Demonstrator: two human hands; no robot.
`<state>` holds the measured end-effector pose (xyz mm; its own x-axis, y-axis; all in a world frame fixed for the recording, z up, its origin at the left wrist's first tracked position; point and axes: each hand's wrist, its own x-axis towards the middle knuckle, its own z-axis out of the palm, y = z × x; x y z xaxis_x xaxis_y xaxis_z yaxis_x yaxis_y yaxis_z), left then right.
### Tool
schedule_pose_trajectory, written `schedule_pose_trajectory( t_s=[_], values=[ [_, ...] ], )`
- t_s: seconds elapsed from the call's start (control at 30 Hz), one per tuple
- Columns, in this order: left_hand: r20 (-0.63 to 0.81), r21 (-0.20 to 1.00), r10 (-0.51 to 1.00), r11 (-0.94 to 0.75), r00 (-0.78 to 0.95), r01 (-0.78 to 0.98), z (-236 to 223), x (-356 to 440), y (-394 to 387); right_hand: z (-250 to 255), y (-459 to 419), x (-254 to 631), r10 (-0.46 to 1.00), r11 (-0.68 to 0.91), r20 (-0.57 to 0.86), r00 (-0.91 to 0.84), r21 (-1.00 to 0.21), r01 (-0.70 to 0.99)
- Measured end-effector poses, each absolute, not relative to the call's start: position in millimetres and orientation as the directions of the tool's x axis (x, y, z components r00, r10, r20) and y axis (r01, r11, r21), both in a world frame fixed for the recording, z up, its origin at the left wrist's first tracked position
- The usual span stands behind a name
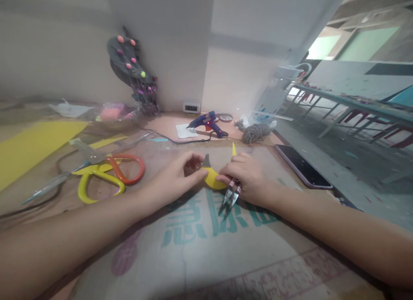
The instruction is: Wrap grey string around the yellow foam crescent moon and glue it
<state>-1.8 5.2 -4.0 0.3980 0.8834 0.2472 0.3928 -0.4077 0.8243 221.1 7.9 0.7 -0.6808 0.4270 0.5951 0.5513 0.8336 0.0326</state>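
Observation:
My left hand and my right hand meet over a small yellow crescent-shaped cutout with a grey tip, and both pinch it on the cardboard sheet. The right hand also has a pair of small metal thread snips tucked in its fingers, blades pointing toward me. A thin yellow point sticks up behind the right hand.
Yellow and orange handled scissors lie at the left, near yellow sheets. A blue glue gun, grey yarn and a phone sit beyond. A dark decorated craft piece leans in the corner.

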Motion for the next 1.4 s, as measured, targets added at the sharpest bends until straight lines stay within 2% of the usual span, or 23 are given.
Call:
schedule_pose_trajectory(
  t_s=[0.13, 0.33, 0.7, 1.07, 1.4],
  values=[
    [0.256, 0.76, 0.897, -0.418, 0.361, 0.499, -1.7, -2.3, 5.0, 1.1, 8.1, 221.4, 0.433, 0.832, 0.595, -0.677, 0.025, 0.553],
    [0.251, 0.667, 0.855, -0.493, 0.454, 0.559, 1.7, -3.5, 3.9, 1.1, 7.8, 221.5, 0.444, 0.825, 0.581, -0.682, 0.034, 0.565],
    [0.272, 0.707, 0.848, -0.497, 0.455, 0.504, 3.9, -3.0, 1.8, 1.8, 8.1, 221.1, 0.445, 0.829, 0.57, -0.691, 0.03, 0.559],
    [0.211, 0.742, 0.852, -0.458, 0.479, 0.49, 2.5, -4.1, 5.7, 0.4, 10.1, 221.0, 0.442, 0.833, 0.581, -0.683, 0.018, 0.553],
    [0.125, 0.84, 0.915, -0.303, 0.383, 0.451, 1.2, -3.1, 6.8, 1.3, 10.4, 221.8, 0.478, 0.814, 0.571, -0.668, -0.001, 0.581]
  ],
)
